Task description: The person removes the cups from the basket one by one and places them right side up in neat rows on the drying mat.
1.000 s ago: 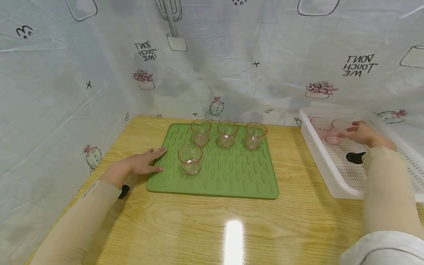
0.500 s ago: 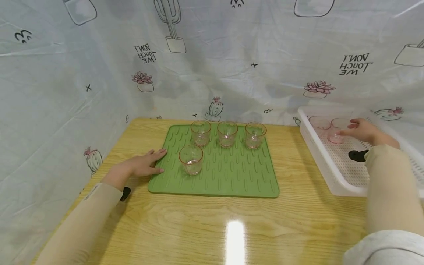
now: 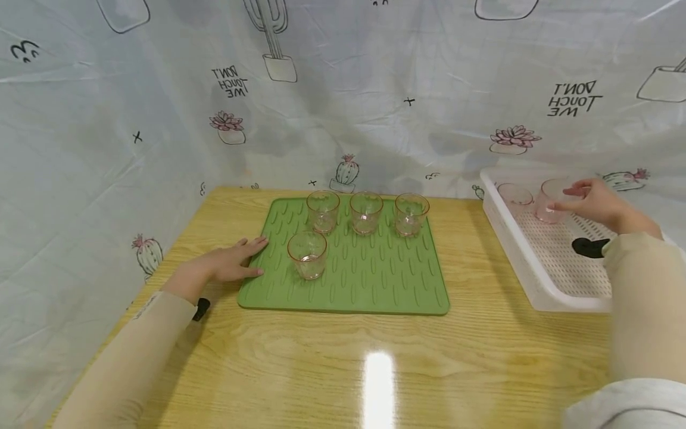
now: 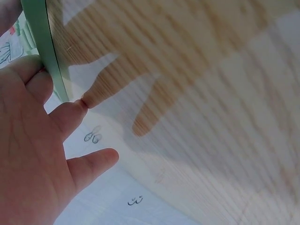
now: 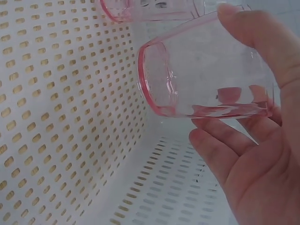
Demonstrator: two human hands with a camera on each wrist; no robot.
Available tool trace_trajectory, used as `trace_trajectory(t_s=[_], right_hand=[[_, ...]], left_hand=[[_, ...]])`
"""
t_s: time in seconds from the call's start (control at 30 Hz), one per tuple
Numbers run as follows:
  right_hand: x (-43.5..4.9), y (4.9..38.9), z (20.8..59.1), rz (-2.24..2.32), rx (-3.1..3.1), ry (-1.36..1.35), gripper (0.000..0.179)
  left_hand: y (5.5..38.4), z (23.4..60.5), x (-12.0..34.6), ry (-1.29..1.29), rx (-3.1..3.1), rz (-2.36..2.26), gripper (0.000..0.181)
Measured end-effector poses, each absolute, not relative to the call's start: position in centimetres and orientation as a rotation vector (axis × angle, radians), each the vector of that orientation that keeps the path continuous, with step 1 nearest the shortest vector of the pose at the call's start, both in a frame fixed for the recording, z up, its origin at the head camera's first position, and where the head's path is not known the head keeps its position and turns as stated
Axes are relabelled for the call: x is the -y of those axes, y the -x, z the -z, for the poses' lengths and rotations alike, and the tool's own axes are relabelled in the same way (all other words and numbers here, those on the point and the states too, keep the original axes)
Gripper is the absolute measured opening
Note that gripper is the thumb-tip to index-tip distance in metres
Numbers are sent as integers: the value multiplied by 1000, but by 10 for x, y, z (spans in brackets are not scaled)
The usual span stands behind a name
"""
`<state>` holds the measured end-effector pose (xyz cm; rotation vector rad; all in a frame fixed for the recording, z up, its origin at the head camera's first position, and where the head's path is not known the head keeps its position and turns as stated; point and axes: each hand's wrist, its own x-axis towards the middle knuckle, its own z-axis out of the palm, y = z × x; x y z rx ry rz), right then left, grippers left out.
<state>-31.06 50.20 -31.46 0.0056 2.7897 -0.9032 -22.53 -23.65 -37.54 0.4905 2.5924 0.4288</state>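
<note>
My right hand grips a clear, pink-tinted glass inside the white perforated basket. In the right wrist view the thumb lies on one side of this glass and fingers on the other. A second pink glass stands just left of it in the basket. With spread fingers, my left hand rests at the left edge of the green ridged mat. On that mat, a row of glasses stands at the back: one left, one middle, one right. Another glass stands nearer the front left.
The basket sits on the wooden table to the right of the mat, with bare wood between them. A patterned plastic sheet hangs behind the table and along its left side. Black straps show at both wrists.
My right hand has shifted to the right and a little up with the held glass, which now stands apart from its neighbour. The left hand stays at the mat's edge.
</note>
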Motion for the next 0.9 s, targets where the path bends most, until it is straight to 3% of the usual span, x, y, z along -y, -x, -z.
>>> trace_trajectory(t_s=[0.9], right_hand=[[-497, 296, 296, 990, -2816, 193, 88]], left_hand=[[225, 374, 233, -472, -2585, -479, 86]])
